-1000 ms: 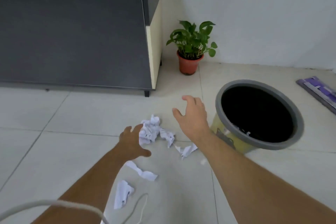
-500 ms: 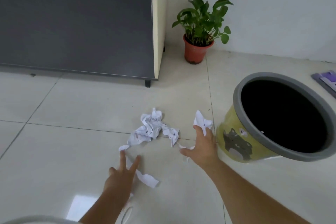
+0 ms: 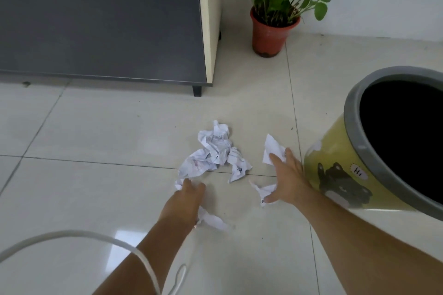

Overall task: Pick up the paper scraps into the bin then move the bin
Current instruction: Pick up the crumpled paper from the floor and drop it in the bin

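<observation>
Several white paper scraps lie on the tiled floor, with a crumpled pile [image 3: 213, 151] in the middle. My right hand [image 3: 287, 179] is spread low beside the bin. Its fingertips grip an upright scrap [image 3: 272, 147] and its thumb rests on another scrap [image 3: 262, 191]. My left hand [image 3: 184, 201] reaches down with its fingers curled onto a small scrap [image 3: 178, 183] at the pile's near edge. One more scrap [image 3: 213, 220] lies beside my left wrist. The yellow bin [image 3: 335, 158] with a grey rim stands upright at the right, with a dark inside.
A dark grey cabinet [image 3: 100, 19] on short legs stands at the back left. A potted plant [image 3: 271, 31] sits against the wall behind the scraps. A white cable [image 3: 143, 256] loops across the bottom left, close to the camera.
The view has come closer to the floor. My left hand went forward onto the small scrap and its fingers closed. My right hand stayed by the bin with its scrap.
</observation>
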Demonstrator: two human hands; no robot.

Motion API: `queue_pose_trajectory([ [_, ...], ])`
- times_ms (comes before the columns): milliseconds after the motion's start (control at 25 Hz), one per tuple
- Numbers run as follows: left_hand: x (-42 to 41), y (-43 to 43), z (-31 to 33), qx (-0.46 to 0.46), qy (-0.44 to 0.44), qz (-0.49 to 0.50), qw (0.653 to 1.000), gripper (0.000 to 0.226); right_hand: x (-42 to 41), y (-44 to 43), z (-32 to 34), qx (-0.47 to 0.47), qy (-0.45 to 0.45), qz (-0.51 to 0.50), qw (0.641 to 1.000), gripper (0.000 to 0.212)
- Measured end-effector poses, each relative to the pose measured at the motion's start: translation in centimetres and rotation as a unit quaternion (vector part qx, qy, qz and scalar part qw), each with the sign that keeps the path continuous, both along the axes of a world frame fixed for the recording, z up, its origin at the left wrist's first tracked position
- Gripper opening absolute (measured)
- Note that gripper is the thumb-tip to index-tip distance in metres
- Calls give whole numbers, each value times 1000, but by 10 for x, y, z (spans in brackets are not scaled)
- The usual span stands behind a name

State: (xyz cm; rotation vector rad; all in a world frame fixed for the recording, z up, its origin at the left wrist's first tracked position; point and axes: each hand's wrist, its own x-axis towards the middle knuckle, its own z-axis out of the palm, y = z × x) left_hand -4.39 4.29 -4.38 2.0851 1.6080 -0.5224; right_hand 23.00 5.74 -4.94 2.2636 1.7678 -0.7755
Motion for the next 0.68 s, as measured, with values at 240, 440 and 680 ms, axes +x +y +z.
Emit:
queue_pose_trajectory([
  [240,10,-6,-3,-53,-16,-7,998,18,-8,-24,-10,21,29,-20,999,39],
  [440,25,-15,8,-27,-137,96,986,28,-12,-37,6,-9,38,-44,998,15],
  [680,38,4,65,8,-290,232,928,29,-23,-27,79,142,148,-147,968,18],
])
